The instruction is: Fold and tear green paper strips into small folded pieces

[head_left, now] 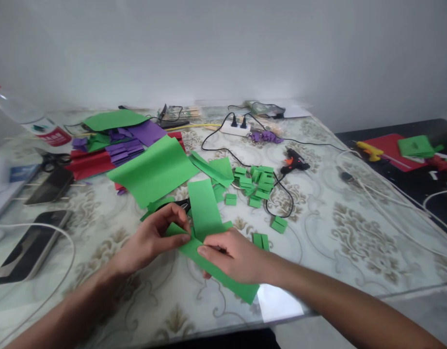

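Observation:
A long green paper strip (231, 281) slants between my two hands over the front of the table. My left hand (161, 237) pinches its upper left end between thumb and fingertips. Around its middle my right hand (231, 254) is closed, thumb on top. Behind the strip lies a wider green paper piece (205, 203), its lower end covered by my right hand. Dark-handled scissors (183, 205) lie partly hidden behind my left hand. To the right is a pile of small folded green pieces (258, 182), with a few loose ones nearer me.
Large green sheet (154, 169), purple and red papers (88, 162) lie left of centre. Phones (30, 247), another pair of scissors (51, 160) and a bottle (45, 128) stand or lie left. Right are a black glue gun (294, 161), its cable and a power strip (235, 127).

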`<state>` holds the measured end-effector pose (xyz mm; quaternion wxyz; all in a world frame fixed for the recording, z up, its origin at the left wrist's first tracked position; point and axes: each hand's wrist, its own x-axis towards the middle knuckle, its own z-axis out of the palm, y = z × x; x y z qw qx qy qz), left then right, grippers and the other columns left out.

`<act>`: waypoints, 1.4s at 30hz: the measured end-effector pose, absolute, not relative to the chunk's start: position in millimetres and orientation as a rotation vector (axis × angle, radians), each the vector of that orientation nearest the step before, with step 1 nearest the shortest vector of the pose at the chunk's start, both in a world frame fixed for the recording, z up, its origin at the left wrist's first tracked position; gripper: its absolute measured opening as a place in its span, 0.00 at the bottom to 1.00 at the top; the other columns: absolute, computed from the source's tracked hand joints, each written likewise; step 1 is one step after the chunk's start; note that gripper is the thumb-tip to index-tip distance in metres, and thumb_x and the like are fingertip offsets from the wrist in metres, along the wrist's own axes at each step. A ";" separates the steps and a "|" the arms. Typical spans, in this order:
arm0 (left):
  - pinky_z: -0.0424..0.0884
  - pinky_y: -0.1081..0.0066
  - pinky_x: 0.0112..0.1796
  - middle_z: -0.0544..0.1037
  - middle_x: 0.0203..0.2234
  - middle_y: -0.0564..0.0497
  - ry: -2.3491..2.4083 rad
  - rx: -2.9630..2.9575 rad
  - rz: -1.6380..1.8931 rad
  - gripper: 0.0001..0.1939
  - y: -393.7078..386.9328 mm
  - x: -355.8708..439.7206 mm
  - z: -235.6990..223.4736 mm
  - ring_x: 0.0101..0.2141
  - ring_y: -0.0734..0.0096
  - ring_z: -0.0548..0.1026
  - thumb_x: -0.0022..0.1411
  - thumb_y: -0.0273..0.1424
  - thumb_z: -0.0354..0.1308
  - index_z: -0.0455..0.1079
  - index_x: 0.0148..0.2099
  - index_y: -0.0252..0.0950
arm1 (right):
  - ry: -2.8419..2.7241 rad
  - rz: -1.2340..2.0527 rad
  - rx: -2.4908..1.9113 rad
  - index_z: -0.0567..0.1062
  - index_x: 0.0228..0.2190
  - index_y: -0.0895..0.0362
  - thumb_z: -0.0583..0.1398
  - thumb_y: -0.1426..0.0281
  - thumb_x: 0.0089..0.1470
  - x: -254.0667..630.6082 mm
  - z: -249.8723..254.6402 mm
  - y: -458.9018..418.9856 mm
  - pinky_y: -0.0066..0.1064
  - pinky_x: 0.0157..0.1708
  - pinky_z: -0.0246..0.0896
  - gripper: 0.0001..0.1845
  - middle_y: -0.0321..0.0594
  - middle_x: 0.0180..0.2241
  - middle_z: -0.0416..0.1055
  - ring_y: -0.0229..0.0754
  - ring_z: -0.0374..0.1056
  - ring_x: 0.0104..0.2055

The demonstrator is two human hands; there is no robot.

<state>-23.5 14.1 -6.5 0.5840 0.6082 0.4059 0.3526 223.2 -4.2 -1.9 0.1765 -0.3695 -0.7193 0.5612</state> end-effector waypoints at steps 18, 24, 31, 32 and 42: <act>0.67 0.74 0.33 0.77 0.32 0.51 0.777 1.365 0.410 0.09 2.7 -10.6 0.5 0.31 0.72 0.72 0.65 0.32 0.67 0.71 0.42 0.35 | -2.352 1.552 -0.959 0.65 0.20 0.58 0.60 0.68 0.64 222.9 4.3 -5.3 0.25 0.23 0.44 0.21 0.26 0.15 0.53 0.29 0.52 0.19; 0.67 0.75 0.32 0.77 0.32 0.51 0.802 1.399 0.431 0.09 3.6 -14.9 2.9 0.31 0.72 0.72 0.65 0.31 0.67 0.70 0.43 0.36 | -2.328 1.606 -0.916 0.65 0.21 0.58 0.59 0.68 0.66 223.6 4.8 -4.2 0.24 0.22 0.44 0.20 0.30 0.18 0.67 0.28 0.54 0.18; 0.67 0.76 0.32 0.75 0.32 0.51 0.873 1.376 0.496 0.11 23.5 -43.4 8.4 0.32 0.72 0.72 0.63 0.33 0.69 0.72 0.44 0.36 | -2.254 1.682 -0.899 0.69 0.22 0.58 0.58 0.67 0.66 230.9 7.0 2.2 0.22 0.19 0.41 0.20 0.33 0.20 0.73 0.28 0.51 0.16; 0.66 0.77 0.32 0.75 0.32 0.51 0.874 1.361 0.504 0.12 25.5 -46.3 8.7 0.31 0.72 0.72 0.63 0.33 0.69 0.73 0.45 0.36 | -2.244 1.685 -0.908 0.69 0.22 0.58 0.58 0.67 0.66 231.4 7.2 2.8 0.22 0.18 0.42 0.20 0.33 0.19 0.73 0.28 0.52 0.16; 0.67 0.74 0.32 0.76 0.32 0.50 0.827 1.430 0.414 0.09 9.0 -20.5 6.7 0.31 0.70 0.72 0.66 0.34 0.66 0.73 0.44 0.36 | -2.290 1.653 -0.966 0.67 0.20 0.58 0.58 0.69 0.64 226.2 5.1 -1.9 0.24 0.19 0.42 0.20 0.33 0.20 0.74 0.28 0.52 0.17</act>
